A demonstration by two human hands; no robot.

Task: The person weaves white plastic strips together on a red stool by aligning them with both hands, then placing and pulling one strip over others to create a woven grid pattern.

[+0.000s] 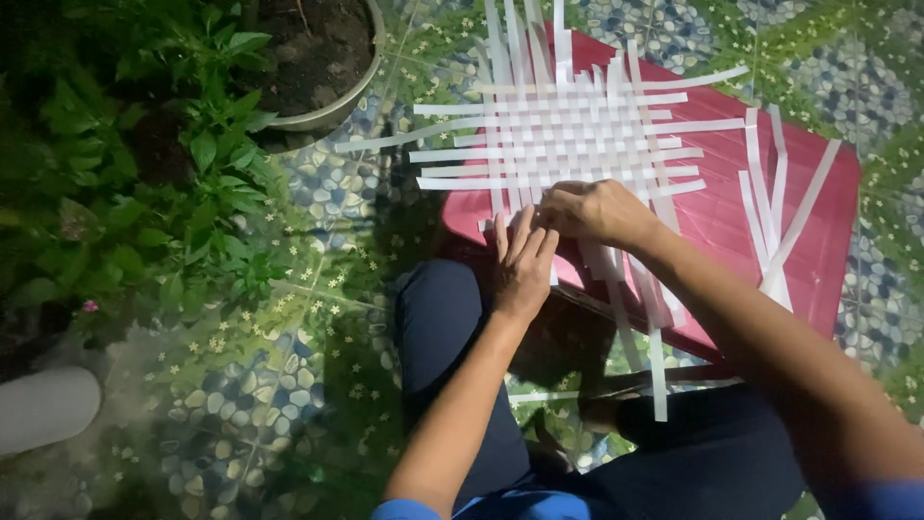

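Both bare forearms are stretched forward from blue sleeves, the wrists brought close together. The left hand [525,260] is laid flat, palm down, its fingers [520,231] held straight, close together and pointed away from the body. The right hand [595,210] is curled, knuckles up, its fingertips tucked under and set just beside the left fingertips. The knees are bent below the arms.

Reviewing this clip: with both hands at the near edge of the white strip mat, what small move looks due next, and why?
Probably slide the newest crosswise strip snug against the woven mat. The left hand lies flat on the upright strips, the right hand pinches at the weave's near edge, and loose strips wait on the red stool.
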